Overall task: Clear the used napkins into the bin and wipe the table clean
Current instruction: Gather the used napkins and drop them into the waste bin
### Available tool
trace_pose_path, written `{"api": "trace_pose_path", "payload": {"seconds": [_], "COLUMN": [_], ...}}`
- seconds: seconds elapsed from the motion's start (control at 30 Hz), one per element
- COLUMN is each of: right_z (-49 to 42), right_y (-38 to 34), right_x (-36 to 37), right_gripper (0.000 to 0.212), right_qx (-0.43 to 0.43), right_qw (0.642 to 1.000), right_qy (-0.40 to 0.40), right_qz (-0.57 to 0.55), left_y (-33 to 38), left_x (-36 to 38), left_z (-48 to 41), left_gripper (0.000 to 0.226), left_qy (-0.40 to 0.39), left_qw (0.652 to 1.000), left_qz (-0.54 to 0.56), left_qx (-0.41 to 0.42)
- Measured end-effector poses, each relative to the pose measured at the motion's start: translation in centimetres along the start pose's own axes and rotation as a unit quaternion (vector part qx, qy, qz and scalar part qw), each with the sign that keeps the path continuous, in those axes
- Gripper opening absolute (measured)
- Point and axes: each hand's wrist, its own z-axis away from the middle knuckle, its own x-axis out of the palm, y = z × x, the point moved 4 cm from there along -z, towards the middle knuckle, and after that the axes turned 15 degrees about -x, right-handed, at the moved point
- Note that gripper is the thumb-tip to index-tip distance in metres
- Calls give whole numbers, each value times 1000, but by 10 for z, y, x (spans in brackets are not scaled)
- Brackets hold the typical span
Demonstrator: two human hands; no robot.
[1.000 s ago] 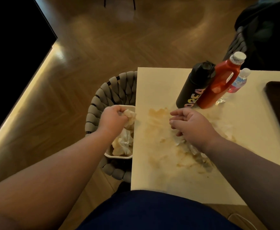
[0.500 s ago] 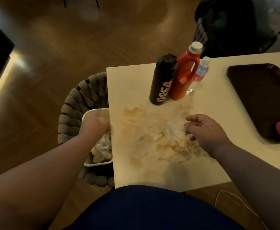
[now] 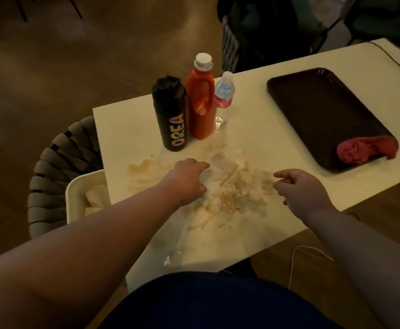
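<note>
A heap of crumpled, brown-stained used napkins (image 3: 234, 193) lies in the middle of the white table (image 3: 253, 143). My left hand (image 3: 189, 179) is on the heap's left edge, its fingers curled into the paper. Just right of the heap hovers my right hand (image 3: 301, 188), fingers loosely curled and holding nothing. Brown smears (image 3: 142, 169) mark the tabletop left of the heap. The cream bin (image 3: 75, 193) stands beside the table's left edge with napkins inside it.
A black bottle (image 3: 170, 115), a red bottle (image 3: 200, 100) and a small water bottle (image 3: 222, 96) stand behind the heap. On the right, a dark tray (image 3: 313, 110) holds a red cloth (image 3: 365, 150). A woven chair (image 3: 49, 167) surrounds the bin.
My left hand left the bin and came over the table onto the napkin heap. My right hand drew back to the right of the heap. The view swung right.
</note>
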Motion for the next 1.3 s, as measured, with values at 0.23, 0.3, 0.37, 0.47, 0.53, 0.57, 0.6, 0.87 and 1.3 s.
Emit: {"api": "trace_pose_path", "payload": {"seconds": [0.23, 0.3, 0.37, 0.47, 0.53, 0.57, 0.6, 0.87, 1.3], "right_z": [5, 5, 4, 2, 0, -1, -3, -18, -39], "right_y": [24, 26, 27, 25, 22, 21, 21, 10, -10], "right_x": [-13, -13, -11, -5, -1, 1, 3, 22, 61], "right_gripper": [23, 23, 23, 23, 23, 23, 24, 32, 14], "right_qx": [12, 9, 7, 5, -1, -5, -9, -30, 4], "right_qw": [1000, 1000, 1000, 1000, 1000, 1000, 999, 996, 979], "right_qy": [1, -1, -4, -12, -18, -22, -26, -63, -115], "right_qz": [6, 13, 15, 14, 14, 15, 16, 61, 167], "left_y": [27, 25, 24, 22, 23, 22, 21, 14, -15], "left_x": [36, 39, 40, 38, 34, 32, 29, -22, -55], "left_z": [-22, -27, -30, -31, -28, -27, -26, -1, 56], "left_gripper": [76, 64, 44, 19, 20, 23, 26, 33, 28], "left_qy": [-51, -52, -43, -34, -21, -14, -7, 64, 130], "left_qw": [990, 990, 988, 987, 989, 991, 991, 997, 988], "left_qz": [-127, -133, -148, -153, -144, -136, -130, -29, 67], "left_qx": [33, 21, 24, 16, 16, 16, 15, -18, -45]}}
